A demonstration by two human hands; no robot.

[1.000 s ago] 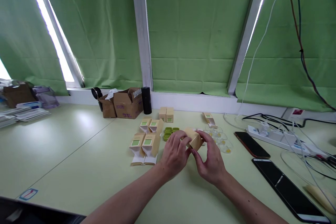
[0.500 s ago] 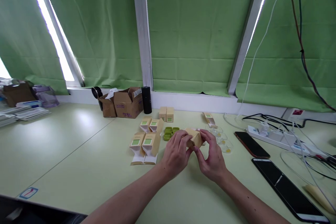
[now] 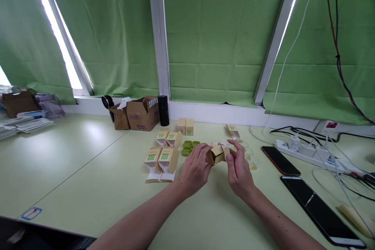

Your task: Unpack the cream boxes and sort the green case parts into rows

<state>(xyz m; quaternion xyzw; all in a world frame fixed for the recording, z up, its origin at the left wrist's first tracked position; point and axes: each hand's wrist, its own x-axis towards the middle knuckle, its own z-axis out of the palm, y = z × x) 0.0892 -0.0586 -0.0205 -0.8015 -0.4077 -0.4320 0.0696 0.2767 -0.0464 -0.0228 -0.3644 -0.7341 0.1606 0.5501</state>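
Observation:
Between my two hands is a small tan cardboard box (image 3: pixel 217 152), held just above the table with a dark opening facing me. My left hand (image 3: pixel 195 166) grips its left side, fingers bent over the top. On the right, my right hand (image 3: pixel 238 168) pinches a flap of the box between thumb and fingers. Left of my hands stand several open tan boxes (image 3: pixel 165 158) with green labels and flaps hanging down. Small green square containers (image 3: pixel 187 149) sit just behind my left hand. Behind my right hand lie clear plastic pieces (image 3: pixel 251 160) with yellow spots.
Two closed tan boxes (image 3: pixel 185 126) stand near the wall, and a flattened tan carton (image 3: pixel 233 132) lies to the right. Two phones (image 3: pixel 280 160), a white power strip (image 3: pixel 312 154) and loose cables occupy the right side. Brown cardboard boxes (image 3: pixel 143 115) and a black cylinder (image 3: pixel 163 111) stand at the back.
The box in my hands has turned and its end now gapes open. My right hand has shifted slightly right and pinches the flap. My left hand stays on the box.

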